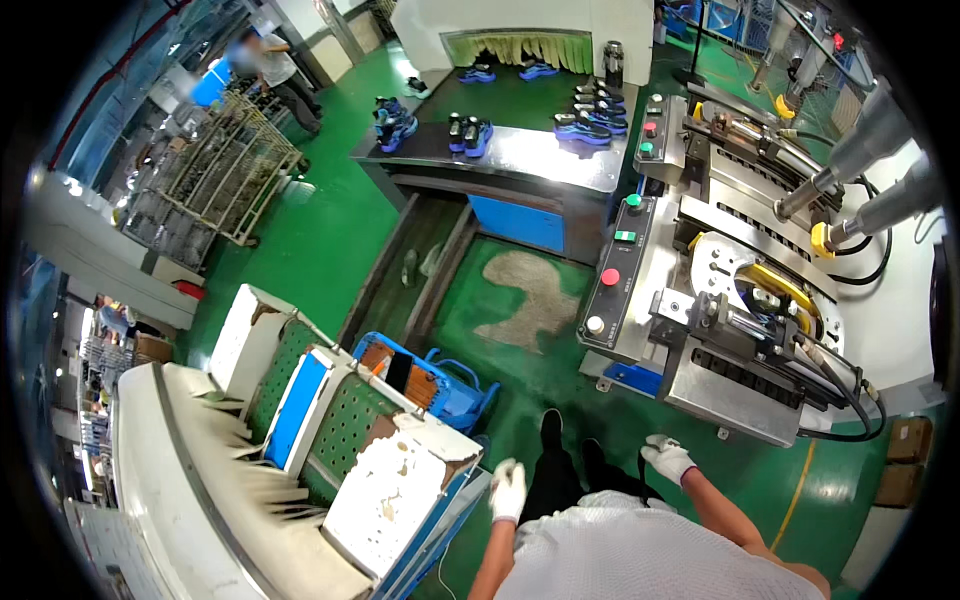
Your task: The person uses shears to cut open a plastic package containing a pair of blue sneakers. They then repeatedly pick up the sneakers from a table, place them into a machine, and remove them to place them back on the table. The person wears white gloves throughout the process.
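Note:
Both my hands wear white gloves and hang low beside my body. My left hand (508,490) is loosely open beside the corner of a white, paint-chipped conveyor end (385,500), and holds nothing that I can see. On the other side my right hand (668,459) is also loosely open, fingers slightly bent, near a thin dark strap (643,475). It is apart from the press machine (730,390), which has clamps, hoses and a panel of coloured buttons. Ahead, several black-and-blue shoes (588,130) stand on a metal-edged table (540,155).
A blue plastic chair (455,395) with a brown slatted seat and a dark flat object stands front left. The green perforated conveyor (345,425) runs beside it. Far left, a person (275,70) stands by a wire cart (220,165). Cardboard boxes (908,440) sit far right.

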A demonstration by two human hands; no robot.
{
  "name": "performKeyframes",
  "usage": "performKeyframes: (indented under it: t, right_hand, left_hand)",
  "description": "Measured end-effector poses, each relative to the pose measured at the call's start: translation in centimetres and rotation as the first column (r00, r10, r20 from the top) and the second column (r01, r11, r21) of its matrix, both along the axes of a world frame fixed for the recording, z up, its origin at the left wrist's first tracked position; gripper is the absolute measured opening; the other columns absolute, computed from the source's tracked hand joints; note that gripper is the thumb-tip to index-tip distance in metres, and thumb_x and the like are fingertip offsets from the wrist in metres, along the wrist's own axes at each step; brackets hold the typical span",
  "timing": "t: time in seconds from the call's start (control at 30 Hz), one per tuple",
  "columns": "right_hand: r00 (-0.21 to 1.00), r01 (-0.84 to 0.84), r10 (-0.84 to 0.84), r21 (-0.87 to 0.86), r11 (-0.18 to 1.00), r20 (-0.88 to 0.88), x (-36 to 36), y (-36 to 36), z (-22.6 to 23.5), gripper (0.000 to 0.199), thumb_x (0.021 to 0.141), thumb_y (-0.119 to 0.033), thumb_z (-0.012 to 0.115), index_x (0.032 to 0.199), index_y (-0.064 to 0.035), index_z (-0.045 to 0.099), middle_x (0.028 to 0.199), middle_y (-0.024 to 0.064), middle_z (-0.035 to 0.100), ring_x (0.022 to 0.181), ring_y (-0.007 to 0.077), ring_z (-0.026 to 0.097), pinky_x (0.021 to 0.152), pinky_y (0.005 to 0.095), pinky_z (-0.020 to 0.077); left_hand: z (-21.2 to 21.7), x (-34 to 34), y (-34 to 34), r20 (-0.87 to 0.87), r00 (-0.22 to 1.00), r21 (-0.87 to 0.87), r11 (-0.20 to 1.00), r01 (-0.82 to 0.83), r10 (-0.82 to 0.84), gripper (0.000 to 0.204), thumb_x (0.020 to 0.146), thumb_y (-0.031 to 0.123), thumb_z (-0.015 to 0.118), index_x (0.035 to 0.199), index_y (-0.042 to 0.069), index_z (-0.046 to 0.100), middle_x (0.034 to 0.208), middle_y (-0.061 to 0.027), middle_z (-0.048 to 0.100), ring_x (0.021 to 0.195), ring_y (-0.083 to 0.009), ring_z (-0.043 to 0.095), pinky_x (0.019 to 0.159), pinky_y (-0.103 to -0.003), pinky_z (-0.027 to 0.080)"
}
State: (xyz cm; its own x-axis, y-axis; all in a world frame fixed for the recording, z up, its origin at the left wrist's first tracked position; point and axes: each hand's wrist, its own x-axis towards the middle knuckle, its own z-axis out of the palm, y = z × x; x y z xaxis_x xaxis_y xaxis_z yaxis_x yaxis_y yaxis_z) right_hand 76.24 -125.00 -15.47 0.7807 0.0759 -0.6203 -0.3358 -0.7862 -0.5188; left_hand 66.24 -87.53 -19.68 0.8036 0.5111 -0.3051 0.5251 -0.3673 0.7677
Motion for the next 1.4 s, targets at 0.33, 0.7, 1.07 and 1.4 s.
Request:
performKeyframes:
  t: [0.33, 0.7, 1.07, 1.4]
  right_hand:
    - [0.791, 0.561, -0.585, -0.167, 0.811, -0.178, -6.5, -9.3, -3.9, 0.033, 0.09, -0.032, 0.066, 0.109, -0.0058, 0.061, 0.095, 0.0143, 0.067, 0.086, 0.0294, 0.066, 0.072, 0.0463, 0.0529]
    - [0.956, 0.049, -0.134, -0.306, 0.951, -0.262, -3.5, -8.5, -8.4, 0.042, 0.096, -0.046, 0.054, 0.122, -0.0144, 0.062, 0.117, 0.0109, 0.065, 0.107, 0.0327, 0.062, 0.094, 0.0553, 0.0478]
    - [0.006, 1.0, -0.914, -0.019, 0.015, -0.405, 1.8, 3.3, -4.5, 0.022, 0.097, -0.026, 0.059, 0.109, -0.0082, 0.06, 0.094, 0.0102, 0.063, 0.077, 0.0276, 0.064, 0.064, 0.0468, 0.0539]
    - [-0.245, 0.959, -0.888, -0.233, -0.162, -0.39, 8.6, 19.3, 5.4, 0.03, 0.1, -0.02, 0.059, 0.124, -0.0033, 0.054, 0.092, 0.0107, 0.062, 0.071, 0.0279, 0.065, 0.059, 0.0482, 0.0589]
  left_hand:
    - [-0.4, 26.5, -7.6, -0.144, 0.978, -0.107, 0.985, 0.134, -0.149, 0.047, 0.096, 0.04, 0.062, 0.131, 0.01, 0.06, 0.13, -0.0157, 0.066, 0.122, -0.0335, 0.062, 0.105, -0.044, 0.047]
    - [2.2, 38.1, -0.7, -0.282, 0.877, 0.069, 0.903, 0.424, -0.39, 0.049, 0.094, 0.046, 0.06, 0.125, 0.009, 0.066, 0.128, -0.0197, 0.066, 0.122, -0.0364, 0.062, 0.106, -0.044, 0.047]
    - [-2.3, 45.7, 15.1, -0.622, 0.664, 0.039, 0.831, 0.556, -0.415, 0.049, 0.092, 0.047, 0.061, 0.124, 0.011, 0.066, 0.134, -0.0198, 0.063, 0.125, -0.0382, 0.06, 0.108, -0.046, 0.045]
    - [-1.1, 62.7, 16.8, -0.597, 0.503, -0.092, 0.676, 0.731, -0.625, 0.046, 0.094, 0.045, 0.06, 0.127, 0.013, 0.064, 0.129, -0.0199, 0.064, 0.125, -0.0377, 0.058, 0.107, -0.045, 0.045]
